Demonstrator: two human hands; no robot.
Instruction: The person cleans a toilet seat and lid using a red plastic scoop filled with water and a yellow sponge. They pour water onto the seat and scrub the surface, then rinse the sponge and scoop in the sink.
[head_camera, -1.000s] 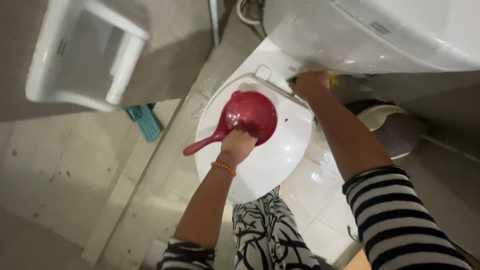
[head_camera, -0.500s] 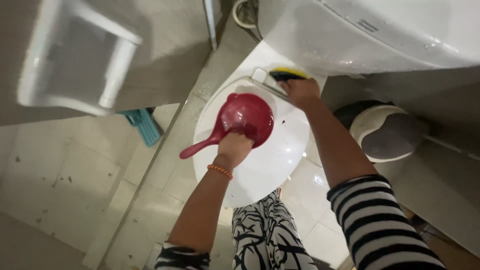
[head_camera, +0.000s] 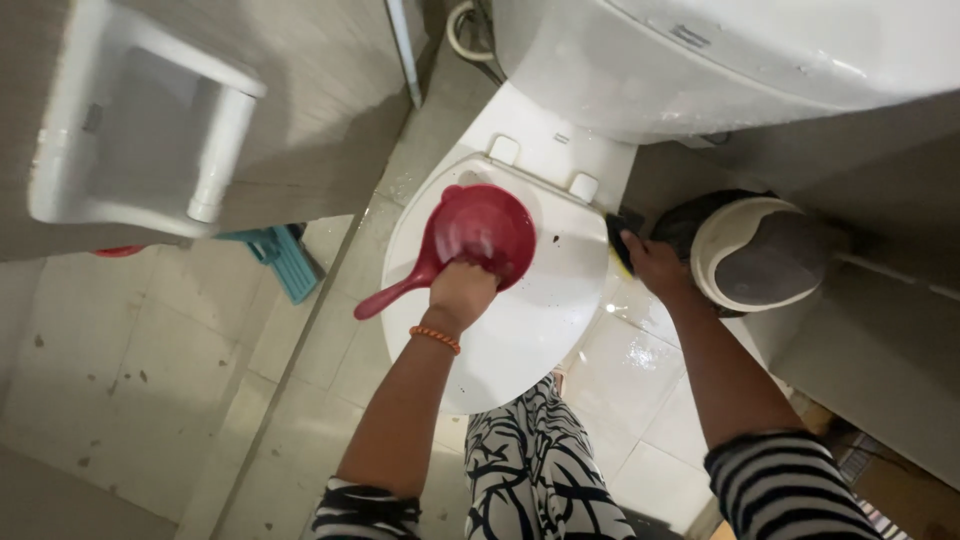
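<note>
Both hands are busy: left hand (head_camera: 462, 290) grips the red plastic dipper (head_camera: 480, 235) over the closed white toilet lid (head_camera: 520, 330), while right hand (head_camera: 650, 262), moved down from the hinge, now presses a dark scrubbing sponge (head_camera: 618, 240) beside the lid's edge.

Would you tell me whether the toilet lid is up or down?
Down: the white toilet lid lies flat over the bowl, under the red dipper.

My right hand (head_camera: 655, 265) covers most of the sponge (head_camera: 618, 243), cistern (head_camera: 720, 60) cut off at top edge, bin (head_camera: 760, 252) contents unclear
</note>
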